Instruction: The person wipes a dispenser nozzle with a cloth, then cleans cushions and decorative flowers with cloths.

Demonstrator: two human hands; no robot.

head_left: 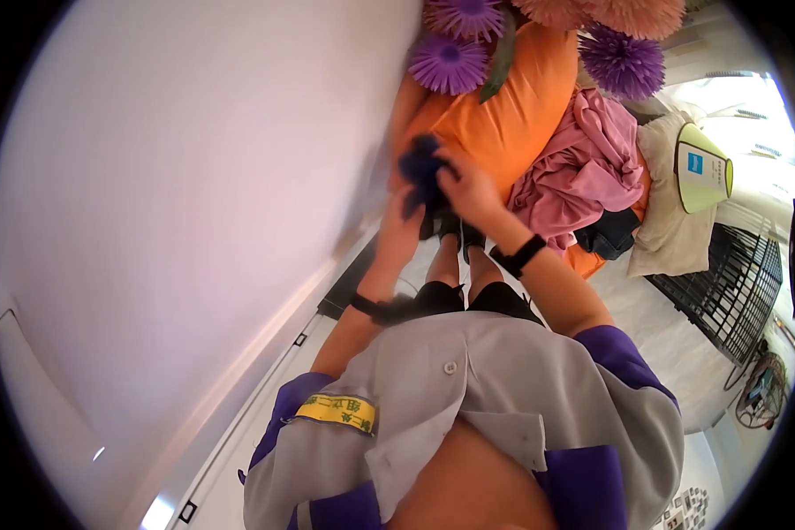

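A small dark blue bunched cloth, blurred by motion, is between my two hands in front of my body. My left hand grips its lower left side. The fingers of my right hand are closed on its right edge. What kind of garment or cloth it is I cannot make out. Just behind the cloth lies a shiny orange cushion. To the right of my right hand is a crumpled pink cloth, with a black cloth below it.
A white wall runs close along my left. Purple flowers and peach flowers overhang the orange cushion. On the right are a cream pillow, a pale green lampshade-like object and a black wire rack.
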